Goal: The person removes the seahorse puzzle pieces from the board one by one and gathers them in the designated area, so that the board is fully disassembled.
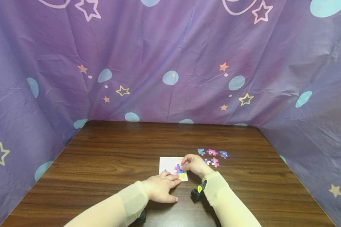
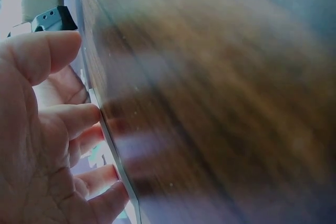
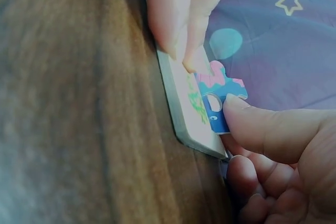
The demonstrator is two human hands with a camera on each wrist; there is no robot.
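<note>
My right hand (image 1: 197,165) pinches a blue and pink jigsaw piece (image 3: 223,90) between thumb and fingers. In the right wrist view the piece stands tilted up at the edge of a thin white puzzle board (image 1: 169,162). My left hand (image 1: 162,188) lies at the board's near side, palm down, its fingers spread and their tips resting on the board. Yellow and green printing shows on the board near those fingertips, and part of its near side is hidden under the hand. In the left wrist view, the fingertips press along the board's edge (image 2: 113,142).
Several loose jigsaw pieces (image 1: 212,152) lie on the brown wooden table (image 1: 116,148), behind and to the right of my right hand. Purple cloth (image 1: 147,56) with stars and blue spots hangs around the table's back and sides. A dark wrist camera (image 1: 197,194) sits under my right wrist.
</note>
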